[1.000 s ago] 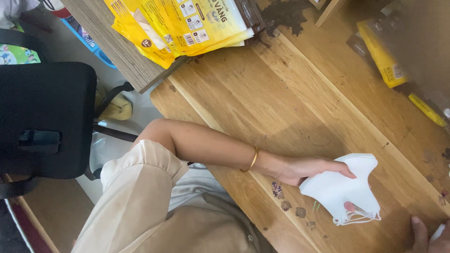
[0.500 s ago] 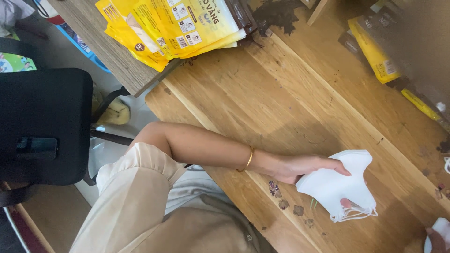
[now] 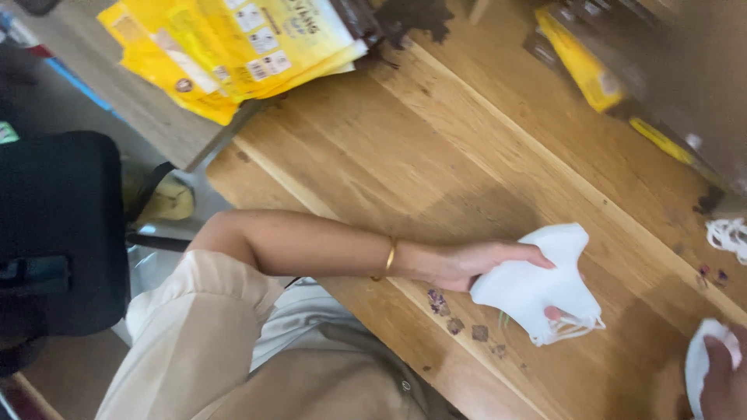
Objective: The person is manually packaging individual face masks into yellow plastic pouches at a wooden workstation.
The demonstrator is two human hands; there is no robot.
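Fingers of the left hand curl around a white mask, pinching it flat against the wooden table. At the near right corner, the right hand grips another white piece. Dried petals lie scattered just left of the mask, near the table's edge. A gold bangle circles the left wrist. Far left, yellow packets are stacked; a black chair stands left of the table.
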